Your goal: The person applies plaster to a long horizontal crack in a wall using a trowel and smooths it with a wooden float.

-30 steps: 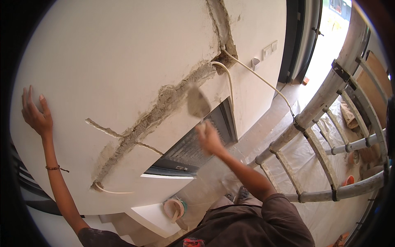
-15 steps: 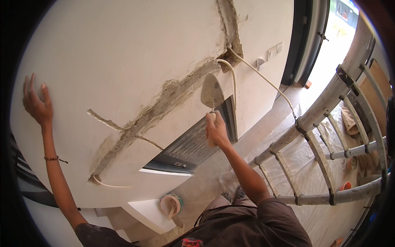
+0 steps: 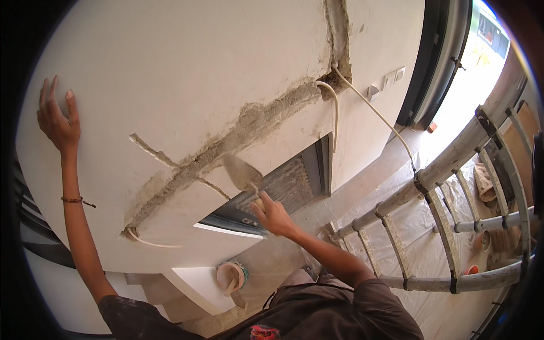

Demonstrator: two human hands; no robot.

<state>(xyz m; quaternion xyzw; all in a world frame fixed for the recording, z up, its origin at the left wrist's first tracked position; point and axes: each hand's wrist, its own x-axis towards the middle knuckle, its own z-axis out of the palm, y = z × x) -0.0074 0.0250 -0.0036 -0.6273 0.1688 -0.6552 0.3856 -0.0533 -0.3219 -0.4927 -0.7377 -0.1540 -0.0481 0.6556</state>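
Observation:
Flat against the white wall (image 3: pixel 153 73) at the far left rests my left hand (image 3: pixel 59 122), fingers spread and holding nothing. My right hand (image 3: pixel 273 215) is wrapped round the handle of a trowel (image 3: pixel 242 172). The trowel's pointed, mortar-grey blade lies at or close to the lower side of a rough groove (image 3: pixel 226 136) that runs slantwise across the wall, largely packed with grey mortar. Whether the blade touches the wall, I cannot tell. Pale cables stick out of the groove, one (image 3: pixel 153 242) at its lower left end and another (image 3: pixel 374 109) near the corner where it turns upward.
A metal scaffold or ladder frame (image 3: pixel 391 238) stands close on my right, above plastic sheeting (image 3: pixel 362 218) on the floor. Below the wall is a bucket (image 3: pixel 231 276) with a tool in it. A dark framed panel (image 3: pixel 289 181) is set low in the wall, and a bright doorway opens at upper right.
My right hand has brought the trowel down and to the left, from near the groove's upper right end to its middle. My left hand stays on the wall. The view has shifted slightly.

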